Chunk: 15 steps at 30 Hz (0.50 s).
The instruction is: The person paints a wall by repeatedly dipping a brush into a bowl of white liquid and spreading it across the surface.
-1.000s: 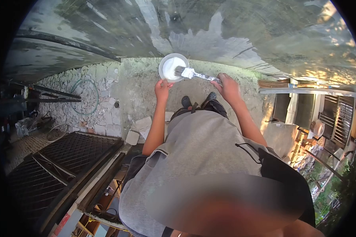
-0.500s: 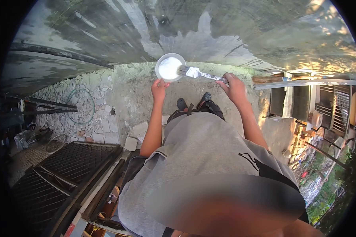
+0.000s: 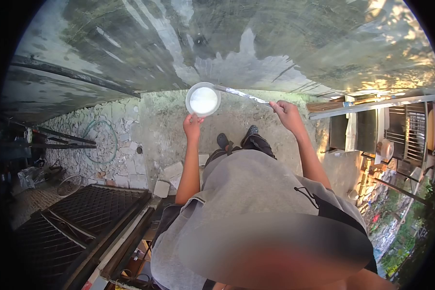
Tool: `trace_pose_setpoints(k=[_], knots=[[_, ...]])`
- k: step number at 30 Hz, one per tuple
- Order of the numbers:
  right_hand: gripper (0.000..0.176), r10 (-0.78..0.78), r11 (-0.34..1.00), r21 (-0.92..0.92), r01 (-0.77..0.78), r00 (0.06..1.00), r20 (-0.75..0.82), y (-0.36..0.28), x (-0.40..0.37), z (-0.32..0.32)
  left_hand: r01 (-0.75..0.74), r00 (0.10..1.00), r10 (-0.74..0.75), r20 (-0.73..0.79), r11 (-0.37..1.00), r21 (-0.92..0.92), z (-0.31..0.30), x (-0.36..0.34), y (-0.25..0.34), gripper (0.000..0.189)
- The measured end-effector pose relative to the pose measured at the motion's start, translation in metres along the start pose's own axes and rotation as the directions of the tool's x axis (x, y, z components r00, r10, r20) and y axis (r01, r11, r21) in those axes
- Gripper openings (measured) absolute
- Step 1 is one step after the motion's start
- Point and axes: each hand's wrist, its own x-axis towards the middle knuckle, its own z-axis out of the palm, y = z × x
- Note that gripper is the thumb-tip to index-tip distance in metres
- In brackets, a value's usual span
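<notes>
A round pale bowl (image 3: 217, 102) with white paint (image 3: 203, 100) in it is gripped at its near rim by my left hand (image 3: 192, 125). My right hand (image 3: 286, 114) is closed on the end of a paint-smeared brush (image 3: 244, 94). The brush points left, and its head is at the bowl's upper right rim, seen nearly edge-on. Whether the bristles touch the rim I cannot tell. Just beyond both stands a grey-green wall (image 3: 246, 58) with lighter wet-looking streaks.
Rubble (image 3: 125, 166) and a green hose (image 3: 115, 140) lie at the left. Concrete blocks (image 3: 162, 188) sit near my left arm. A dark metal grille (image 3: 96, 212) stands at lower left. A metal rail (image 3: 372, 105) and shelving (image 3: 411, 130) are at the right.
The bowl and my left hand are lower in view. The brush has turned edge-on, and its head has moved from over the paint to the rim. My right hand has shifted slightly down.
</notes>
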Motion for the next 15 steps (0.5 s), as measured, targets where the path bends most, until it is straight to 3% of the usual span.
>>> trace_pose_setpoints(k=[1, 2, 3, 4, 8, 10, 15], knots=[[0.044, 0.066, 0.976, 0.208, -0.065, 0.998, -0.001, 0.004, 0.003, 0.003, -0.007, 1.000, 0.006, -0.018, 1.000, -0.004, -0.003, 0.001, -0.002, 0.020], [0.044, 0.063, 0.976, 0.211, -0.060, 0.998, -0.005, 0.008, 0.006, 0.004, -0.013, 0.999, 0.013, -0.037, 1.000, -0.008, -0.008, 0.002, -0.003, 0.020], [0.045, 0.170, 0.824, 0.524, -0.216, 0.976, 0.134, 0.001, 0.008, 0.000, -0.018, 0.999, 0.018, -0.035, 1.000, -0.006, -0.011, 0.002, -0.002, 0.020], [0.047, 0.218, 0.554, 0.745, -0.370, 0.929, 0.300, -0.005, 0.009, -0.002, -0.017, 0.999, 0.017, -0.041, 1.000, 0.002, -0.015, 0.002, -0.002, 0.020], [0.044, 0.190, 0.504, 0.842, -0.191, 0.976, 0.107, -0.031, 0.030, 0.005, 0.022, 0.997, -0.024, -0.079, 1.000, -0.016, -0.031, 0.004, -0.005, 0.020], [0.041, 0.087, 0.452, 0.892, -0.022, 0.996, -0.019, -0.035, 0.050, 0.014, 0.007, 0.997, -0.007, -0.078, 1.000, -0.003, -0.031, 0.002, 0.003, 0.019], [0.041, 0.138, 0.388, 0.921, -0.025, 0.990, -0.031, -0.006, 0.103, 0.073, 0.001, 0.994, -0.003, -0.114, 1.000, -0.010, -0.030, -0.003, 0.015, 0.019]])
